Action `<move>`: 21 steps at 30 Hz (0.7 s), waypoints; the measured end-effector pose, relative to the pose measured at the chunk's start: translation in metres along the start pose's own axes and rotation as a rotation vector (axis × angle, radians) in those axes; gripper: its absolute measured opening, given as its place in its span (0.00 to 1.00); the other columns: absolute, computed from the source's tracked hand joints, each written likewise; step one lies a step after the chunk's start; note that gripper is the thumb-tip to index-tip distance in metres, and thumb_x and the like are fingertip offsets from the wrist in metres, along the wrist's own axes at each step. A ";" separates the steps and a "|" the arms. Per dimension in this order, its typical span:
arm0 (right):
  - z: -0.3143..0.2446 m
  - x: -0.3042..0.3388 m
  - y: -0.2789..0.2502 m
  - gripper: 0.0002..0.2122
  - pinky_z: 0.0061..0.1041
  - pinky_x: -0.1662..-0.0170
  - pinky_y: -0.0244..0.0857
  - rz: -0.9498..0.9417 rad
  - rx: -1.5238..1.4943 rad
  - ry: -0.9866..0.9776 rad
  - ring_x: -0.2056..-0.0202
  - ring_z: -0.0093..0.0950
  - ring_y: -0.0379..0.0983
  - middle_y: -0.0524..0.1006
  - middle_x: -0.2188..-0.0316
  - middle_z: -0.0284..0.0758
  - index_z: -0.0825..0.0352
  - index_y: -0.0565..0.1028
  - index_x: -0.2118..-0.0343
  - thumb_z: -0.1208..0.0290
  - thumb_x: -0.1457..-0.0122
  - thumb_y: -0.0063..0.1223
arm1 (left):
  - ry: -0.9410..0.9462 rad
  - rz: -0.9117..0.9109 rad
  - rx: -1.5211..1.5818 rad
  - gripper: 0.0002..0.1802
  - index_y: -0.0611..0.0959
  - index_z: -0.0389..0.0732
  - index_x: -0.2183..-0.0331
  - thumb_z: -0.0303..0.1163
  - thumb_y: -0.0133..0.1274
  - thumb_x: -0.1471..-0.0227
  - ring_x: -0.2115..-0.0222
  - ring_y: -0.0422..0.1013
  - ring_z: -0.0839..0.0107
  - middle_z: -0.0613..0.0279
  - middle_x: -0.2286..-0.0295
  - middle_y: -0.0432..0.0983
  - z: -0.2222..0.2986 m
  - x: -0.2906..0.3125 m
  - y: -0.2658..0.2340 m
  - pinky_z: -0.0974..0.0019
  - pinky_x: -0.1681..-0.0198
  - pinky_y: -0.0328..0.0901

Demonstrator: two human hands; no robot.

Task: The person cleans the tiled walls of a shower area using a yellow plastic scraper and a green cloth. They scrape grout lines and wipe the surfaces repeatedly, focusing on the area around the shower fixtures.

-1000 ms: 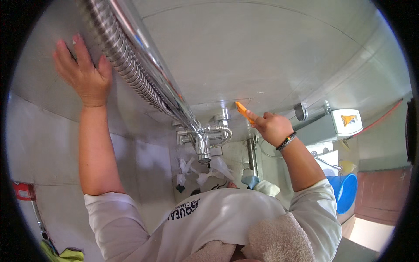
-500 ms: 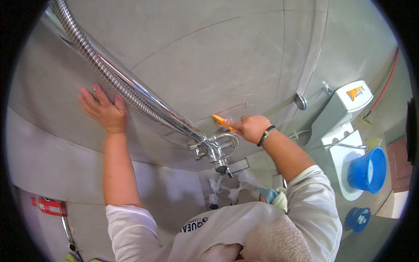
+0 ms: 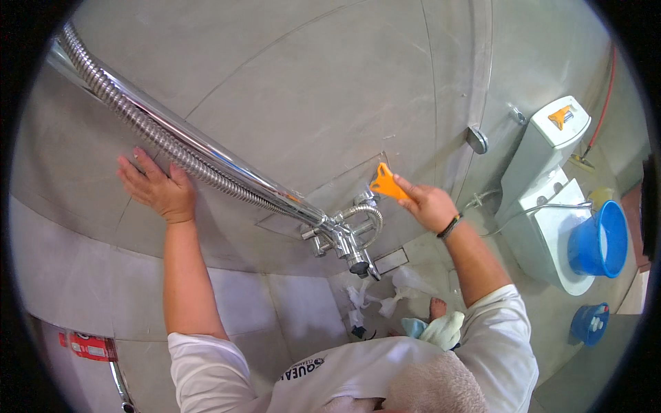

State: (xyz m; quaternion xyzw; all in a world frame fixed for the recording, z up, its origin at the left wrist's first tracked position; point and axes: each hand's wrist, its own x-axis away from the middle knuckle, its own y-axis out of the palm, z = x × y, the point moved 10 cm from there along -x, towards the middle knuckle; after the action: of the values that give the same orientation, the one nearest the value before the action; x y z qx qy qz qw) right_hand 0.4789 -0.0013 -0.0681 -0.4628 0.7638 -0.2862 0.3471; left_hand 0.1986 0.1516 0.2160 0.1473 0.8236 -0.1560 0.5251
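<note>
My left hand [image 3: 162, 193] lies flat against the grey wall tiles [image 3: 289, 89], fingers spread, left of the chrome shower pipe [image 3: 206, 141] and its ribbed metal hose [image 3: 131, 110]. In my right hand [image 3: 428, 208] is an orange scraper [image 3: 387, 184], held by its handle. Its broad flat head faces up and left, close to the wall beside a rectangular panel outline. Whether its edge touches the wall I cannot tell. Just below and left of the scraper is the chrome shower mixer [image 3: 341, 237] with a small looped hose.
At right stands a white toilet [image 3: 547, 230] with another orange scraper [image 3: 561, 117] on its tank. A blue bucket [image 3: 597, 241] rests by the seat, and a smaller blue tub [image 3: 589, 325] sits lower. Crumpled plastic [image 3: 410, 281] and cloths [image 3: 442, 330] are below the mixer.
My right hand has moved right with the scraper, which has turned from edge-on to show its broad face. My left hand stays on the wall. The view has shifted slightly.
</note>
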 end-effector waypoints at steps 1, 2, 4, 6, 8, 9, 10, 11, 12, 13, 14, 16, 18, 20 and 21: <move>-0.002 0.003 0.009 0.20 0.33 0.73 0.63 0.060 -0.054 -0.010 0.76 0.37 0.69 0.70 0.80 0.39 0.49 0.61 0.50 0.62 0.48 0.45 | -0.004 -0.006 -0.010 0.34 0.54 0.44 0.46 0.53 0.32 0.51 0.47 0.42 0.46 0.46 0.46 0.41 -0.002 0.001 0.001 0.46 0.48 0.41; -0.001 0.005 0.020 0.20 0.33 0.73 0.63 0.129 -0.109 -0.014 0.76 0.37 0.69 0.70 0.80 0.39 0.49 0.61 0.50 0.62 0.49 0.45 | 0.027 0.015 0.012 0.34 0.53 0.44 0.46 0.53 0.32 0.51 0.47 0.41 0.46 0.46 0.46 0.41 0.002 -0.001 0.002 0.46 0.48 0.41; 0.005 0.009 0.040 0.21 0.33 0.74 0.63 0.281 -0.240 -0.044 0.77 0.37 0.68 0.70 0.81 0.39 0.51 0.62 0.50 0.65 0.49 0.47 | 0.092 0.046 0.037 0.35 0.53 0.44 0.46 0.53 0.32 0.51 0.47 0.41 0.47 0.46 0.46 0.41 0.006 -0.005 -0.002 0.47 0.48 0.41; 0.010 0.012 0.050 0.21 0.32 0.74 0.62 0.356 -0.314 -0.015 0.78 0.37 0.68 0.70 0.81 0.39 0.51 0.62 0.51 0.66 0.50 0.48 | 0.118 0.053 0.028 0.36 0.52 0.44 0.46 0.53 0.34 0.52 0.47 0.42 0.47 0.46 0.47 0.42 0.001 -0.001 -0.002 0.48 0.47 0.40; 0.009 0.012 0.053 0.21 0.32 0.74 0.62 0.438 -0.378 -0.003 0.78 0.37 0.68 0.70 0.80 0.39 0.52 0.63 0.51 0.67 0.51 0.49 | 0.156 0.062 0.023 0.38 0.51 0.44 0.46 0.54 0.36 0.53 0.47 0.42 0.48 0.46 0.47 0.42 0.007 -0.001 -0.004 0.49 0.47 0.40; -0.002 0.009 0.044 0.21 0.32 0.74 0.62 0.480 -0.390 -0.007 0.78 0.37 0.68 0.71 0.80 0.39 0.53 0.63 0.51 0.68 0.51 0.50 | 0.167 0.069 0.027 0.38 0.50 0.44 0.46 0.54 0.37 0.54 0.47 0.42 0.48 0.47 0.47 0.42 0.013 -0.002 -0.006 0.49 0.47 0.40; -0.008 0.007 0.036 0.21 0.31 0.74 0.62 0.522 -0.403 -0.010 0.77 0.37 0.68 0.71 0.79 0.40 0.53 0.63 0.51 0.68 0.51 0.50 | 0.180 0.075 0.030 0.39 0.50 0.44 0.46 0.54 0.39 0.54 0.47 0.42 0.48 0.47 0.47 0.42 0.018 -0.001 -0.006 0.49 0.47 0.40; -0.009 0.006 0.033 0.21 0.31 0.73 0.62 0.512 -0.438 -0.013 0.77 0.37 0.68 0.71 0.79 0.40 0.53 0.64 0.51 0.68 0.51 0.50 | 0.189 0.077 0.028 0.40 0.50 0.44 0.46 0.54 0.40 0.55 0.47 0.42 0.48 0.47 0.47 0.42 0.016 0.001 -0.006 0.49 0.47 0.40; -0.009 0.005 0.032 0.21 0.31 0.73 0.63 0.502 -0.474 -0.016 0.77 0.36 0.68 0.72 0.78 0.40 0.54 0.64 0.51 0.68 0.51 0.50 | 0.199 0.078 0.026 0.40 0.50 0.45 0.46 0.54 0.41 0.55 0.47 0.42 0.49 0.47 0.47 0.42 0.011 0.003 -0.005 0.49 0.47 0.40; -0.010 0.006 0.034 0.21 0.31 0.73 0.63 0.492 -0.510 -0.019 0.76 0.36 0.68 0.72 0.78 0.40 0.54 0.64 0.52 0.68 0.51 0.50 | 0.210 0.080 0.025 0.41 0.50 0.45 0.46 0.54 0.43 0.56 0.47 0.42 0.49 0.47 0.47 0.42 0.009 0.005 -0.004 0.48 0.47 0.40; -0.004 0.010 0.042 0.21 0.31 0.73 0.63 0.482 -0.510 0.014 0.76 0.37 0.69 0.72 0.77 0.40 0.55 0.64 0.52 0.68 0.51 0.50 | 0.215 0.042 0.028 0.41 0.50 0.45 0.46 0.54 0.43 0.56 0.47 0.41 0.48 0.46 0.47 0.41 0.011 0.003 0.000 0.48 0.47 0.41; 0.011 0.014 0.057 0.22 0.31 0.72 0.63 0.466 -0.514 0.054 0.75 0.37 0.69 0.72 0.76 0.41 0.56 0.64 0.51 0.68 0.52 0.51 | 0.221 -0.016 0.015 0.40 0.51 0.46 0.46 0.53 0.44 0.56 0.47 0.41 0.48 0.46 0.47 0.40 0.013 -0.005 0.001 0.48 0.47 0.41; -0.004 0.005 0.038 0.21 0.30 0.71 0.63 0.476 -0.565 0.049 0.74 0.38 0.69 0.72 0.76 0.42 0.57 0.64 0.51 0.69 0.51 0.50 | 0.180 0.031 0.054 0.40 0.52 0.46 0.46 0.53 0.44 0.56 0.46 0.41 0.49 0.46 0.47 0.41 0.009 0.000 -0.001 0.47 0.47 0.41; -0.006 0.006 0.038 0.21 0.30 0.70 0.63 0.468 -0.596 0.060 0.74 0.39 0.69 0.72 0.75 0.43 0.57 0.64 0.51 0.70 0.51 0.50 | 0.181 0.044 0.054 0.40 0.52 0.46 0.46 0.53 0.45 0.57 0.46 0.41 0.49 0.46 0.47 0.41 0.009 0.005 -0.002 0.47 0.47 0.40; -0.001 0.008 0.044 0.21 0.30 0.70 0.63 0.461 -0.601 0.068 0.74 0.39 0.69 0.72 0.75 0.43 0.57 0.63 0.51 0.70 0.51 0.50 | 0.204 0.043 0.032 0.40 0.51 0.47 0.46 0.53 0.45 0.57 0.46 0.40 0.50 0.46 0.47 0.41 0.011 0.003 -0.003 0.47 0.47 0.40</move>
State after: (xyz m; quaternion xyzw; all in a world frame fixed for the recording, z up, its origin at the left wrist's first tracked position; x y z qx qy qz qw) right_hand 0.4529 0.0100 -0.1028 -0.3499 0.9090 0.0209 0.2256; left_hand 0.2053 0.1444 0.2096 0.1885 0.8668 -0.1423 0.4392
